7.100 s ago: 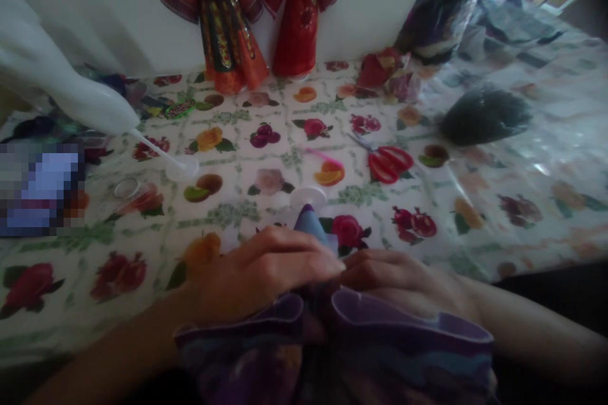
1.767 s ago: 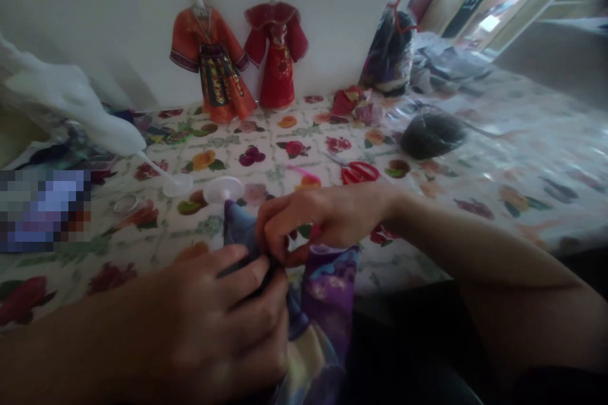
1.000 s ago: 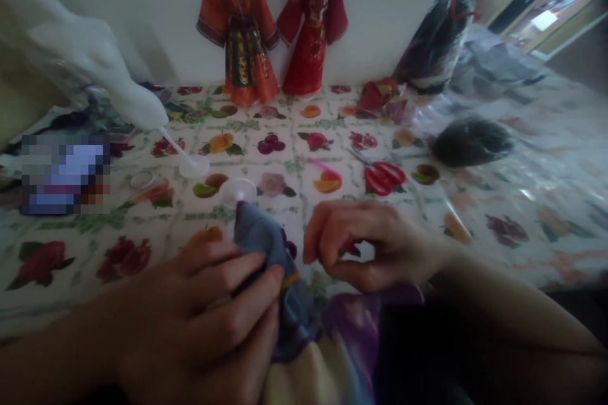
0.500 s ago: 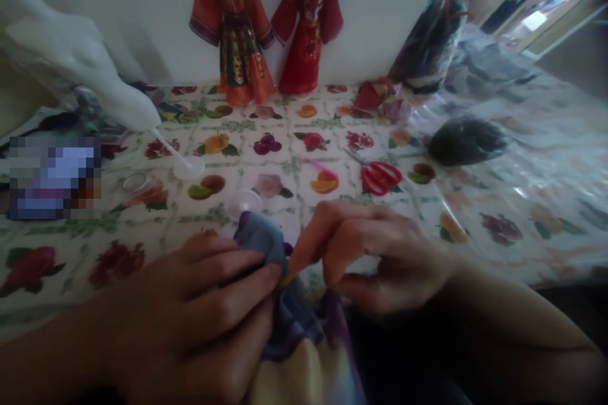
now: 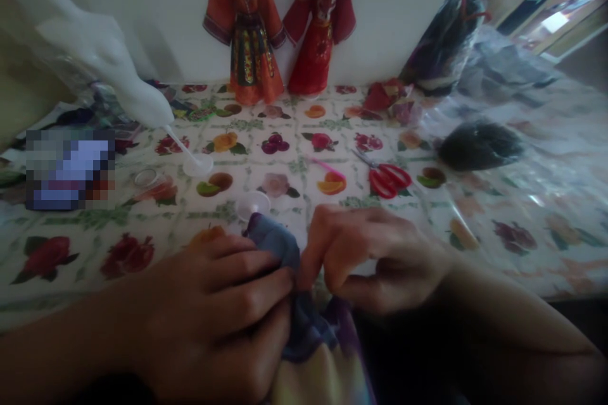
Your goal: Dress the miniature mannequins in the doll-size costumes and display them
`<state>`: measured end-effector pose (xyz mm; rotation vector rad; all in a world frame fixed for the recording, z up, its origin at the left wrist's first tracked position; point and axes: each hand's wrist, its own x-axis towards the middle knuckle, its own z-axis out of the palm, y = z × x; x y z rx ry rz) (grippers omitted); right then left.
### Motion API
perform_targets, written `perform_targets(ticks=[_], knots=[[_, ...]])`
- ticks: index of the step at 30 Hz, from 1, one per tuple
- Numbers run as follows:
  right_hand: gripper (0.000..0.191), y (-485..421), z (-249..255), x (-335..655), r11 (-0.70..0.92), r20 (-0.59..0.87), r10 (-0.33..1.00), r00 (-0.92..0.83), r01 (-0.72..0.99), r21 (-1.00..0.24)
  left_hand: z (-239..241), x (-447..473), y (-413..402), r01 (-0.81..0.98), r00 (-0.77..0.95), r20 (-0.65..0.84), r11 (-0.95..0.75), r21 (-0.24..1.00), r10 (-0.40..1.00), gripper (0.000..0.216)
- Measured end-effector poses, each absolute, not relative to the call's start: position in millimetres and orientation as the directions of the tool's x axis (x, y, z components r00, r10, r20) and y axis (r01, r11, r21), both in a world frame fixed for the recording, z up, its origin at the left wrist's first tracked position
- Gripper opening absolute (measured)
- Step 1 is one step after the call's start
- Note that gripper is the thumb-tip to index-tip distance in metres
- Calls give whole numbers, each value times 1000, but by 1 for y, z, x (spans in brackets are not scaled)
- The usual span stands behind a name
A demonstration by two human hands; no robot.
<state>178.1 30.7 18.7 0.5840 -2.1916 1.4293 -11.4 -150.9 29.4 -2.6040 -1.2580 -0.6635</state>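
A small blue, purple and pale yellow fabric garment (image 5: 304, 342) lies at the near edge of the table, partly over my lap. My left hand (image 5: 213, 310) is closed round its blue top, fingers wrapped over the cloth. My right hand (image 5: 375, 253) meets it from the right, fingers curled and pinching the cloth at the same spot. A white round stand base (image 5: 253, 204) sits just beyond the garment.
Two doll dresses, orange (image 5: 247, 44) and red (image 5: 319, 31), hang at the wall. Red scissors (image 5: 387, 178), a pink tool (image 5: 325, 168), a white stand (image 5: 197, 164), a dark hair bundle (image 5: 479, 145) and a wrapped bag (image 5: 444, 38) lie on the fruit-print tablecloth (image 5: 498, 234).
My right hand has drawn in to the left and closed on the cloth beside my left fingers. My left hand keeps its hold on the blue top.
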Motion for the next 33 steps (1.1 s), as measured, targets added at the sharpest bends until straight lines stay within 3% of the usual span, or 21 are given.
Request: perform_targets(ticks=[6, 12, 22, 26, 31, 33], knots=[[5, 22, 18, 183, 287, 489, -3, -872, -469, -835, 26, -13, -159, 801, 515, 424, -594, 70, 745, 29], [2, 27, 15, 180, 317, 446, -70, -892, -444, -838, 26, -9, -164, 836, 464, 422, -542, 81, 779, 27], [5, 31, 23, 174, 376, 394, -105, -913, -403, -834, 29, -15, -155, 718, 693, 156, -658, -227, 703, 30], [5, 35, 27, 167, 367, 372, -179, -911, -412, -834, 32, -12, -153, 733, 678, 268, -654, -186, 684, 27], [4, 38, 33, 161, 373, 373, -218, -902, -430, -822, 33, -11, -155, 752, 658, 255, -640, -160, 709, 24], [5, 38, 35, 161, 383, 354, -226, -908, -417, -825, 33, -11, -157, 768, 628, 329, -630, -115, 705, 27]])
